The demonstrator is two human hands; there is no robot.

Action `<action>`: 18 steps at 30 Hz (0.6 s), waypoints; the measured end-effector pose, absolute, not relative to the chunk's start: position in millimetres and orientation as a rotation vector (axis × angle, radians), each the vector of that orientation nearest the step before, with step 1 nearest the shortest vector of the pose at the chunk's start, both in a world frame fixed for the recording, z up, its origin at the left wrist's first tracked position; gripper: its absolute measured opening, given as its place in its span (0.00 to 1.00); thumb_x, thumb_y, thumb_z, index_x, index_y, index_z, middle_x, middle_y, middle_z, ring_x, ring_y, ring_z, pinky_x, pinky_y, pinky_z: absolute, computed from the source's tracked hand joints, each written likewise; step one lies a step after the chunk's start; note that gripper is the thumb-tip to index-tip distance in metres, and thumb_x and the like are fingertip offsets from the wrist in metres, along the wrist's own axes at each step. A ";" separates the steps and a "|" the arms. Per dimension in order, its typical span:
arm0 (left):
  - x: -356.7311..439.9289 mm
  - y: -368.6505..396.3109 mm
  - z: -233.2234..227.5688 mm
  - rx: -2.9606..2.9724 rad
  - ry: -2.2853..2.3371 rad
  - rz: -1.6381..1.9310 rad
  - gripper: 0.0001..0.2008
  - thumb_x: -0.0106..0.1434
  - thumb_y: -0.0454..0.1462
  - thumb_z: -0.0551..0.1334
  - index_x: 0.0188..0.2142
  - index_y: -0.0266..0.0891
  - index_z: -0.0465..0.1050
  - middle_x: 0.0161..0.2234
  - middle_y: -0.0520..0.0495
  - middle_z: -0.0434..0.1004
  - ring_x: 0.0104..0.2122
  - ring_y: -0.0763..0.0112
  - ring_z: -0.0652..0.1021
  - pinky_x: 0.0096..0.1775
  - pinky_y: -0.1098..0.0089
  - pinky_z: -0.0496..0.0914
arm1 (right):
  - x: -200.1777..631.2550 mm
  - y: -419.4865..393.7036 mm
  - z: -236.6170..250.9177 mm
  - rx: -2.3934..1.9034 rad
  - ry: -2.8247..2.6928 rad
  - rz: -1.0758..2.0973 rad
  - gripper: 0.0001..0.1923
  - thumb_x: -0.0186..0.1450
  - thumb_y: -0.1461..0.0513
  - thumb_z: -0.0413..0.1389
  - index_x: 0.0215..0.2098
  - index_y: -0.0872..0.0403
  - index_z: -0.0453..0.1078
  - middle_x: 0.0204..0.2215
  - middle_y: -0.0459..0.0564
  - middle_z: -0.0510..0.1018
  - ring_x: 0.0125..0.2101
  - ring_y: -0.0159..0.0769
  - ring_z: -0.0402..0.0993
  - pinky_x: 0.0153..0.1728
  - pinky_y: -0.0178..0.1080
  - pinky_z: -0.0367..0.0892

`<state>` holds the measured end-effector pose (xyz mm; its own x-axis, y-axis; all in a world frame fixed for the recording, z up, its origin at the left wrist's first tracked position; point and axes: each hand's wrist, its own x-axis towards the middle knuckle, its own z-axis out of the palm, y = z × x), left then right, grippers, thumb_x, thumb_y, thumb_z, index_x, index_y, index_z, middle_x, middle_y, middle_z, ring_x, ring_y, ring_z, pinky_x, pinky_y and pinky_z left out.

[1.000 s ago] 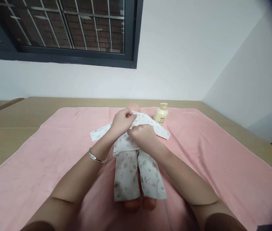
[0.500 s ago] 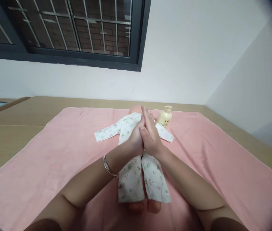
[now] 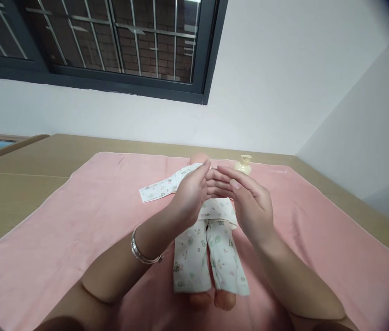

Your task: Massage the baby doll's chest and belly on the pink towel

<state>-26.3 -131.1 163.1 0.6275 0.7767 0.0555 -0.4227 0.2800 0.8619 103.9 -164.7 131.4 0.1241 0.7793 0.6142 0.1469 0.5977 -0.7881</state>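
Observation:
My left hand (image 3: pixel 190 195), with a silver bangle (image 3: pixel 142 253) at its wrist, is raised over a doll (image 3: pixel 201 301) dressed in white printed clothes. Facing it is my right hand (image 3: pixel 256 207). The fingers of both hands are stretched out and meet or overlap in front, while the palms stand apart; nothing shows between them. Below lie the doll's printed trousers (image 3: pixel 192 257), with its feet poking out at the near end. One sleeve of the printed top (image 3: pixel 158 189) stretches out to the left. My hands hide most of the doll's chest and its other sleeve.
A cream pump bottle (image 3: pixel 243 166) stands beyond my right hand, partly hidden by it. Under the doll a pink blanket (image 3: pixel 94 216) covers much of the wooden surface (image 3: pixel 29 184). Behind are a white wall and a barred window (image 3: pixel 118 41).
My palms were pressed together and have come apart, the right hand moving to the right. More of the doll's waist now shows, and less of the bottle. The view has shifted slightly.

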 end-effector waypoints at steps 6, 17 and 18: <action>-18.5 -104.2 149.9 0.993 0.504 1.154 0.16 0.65 0.45 0.56 0.28 0.36 0.72 0.28 0.45 0.78 0.34 0.66 0.80 0.41 0.66 0.74 | 89.7 -172.9 126.7 -0.915 -1.562 0.458 0.19 0.71 0.58 0.51 0.60 0.44 0.66 0.61 0.48 0.67 0.63 0.46 0.59 0.62 0.56 0.59; -1.6 -152.7 143.0 1.109 0.353 1.141 0.20 0.71 0.48 0.47 0.53 0.49 0.70 0.56 0.49 0.71 0.63 0.60 0.64 0.64 0.54 0.61 | 89.8 -151.3 112.1 -0.917 -1.629 -0.051 0.23 0.73 0.53 0.39 0.64 0.45 0.56 0.69 0.46 0.49 0.69 0.48 0.38 0.65 0.64 0.39; -1.2 -161.2 141.9 1.181 0.348 1.104 0.21 0.71 0.48 0.46 0.57 0.49 0.68 0.60 0.51 0.68 0.65 0.61 0.60 0.66 0.54 0.57 | 94.6 -148.4 113.4 -0.926 -1.601 -0.054 0.24 0.73 0.53 0.38 0.65 0.44 0.55 0.69 0.45 0.48 0.69 0.48 0.37 0.65 0.64 0.39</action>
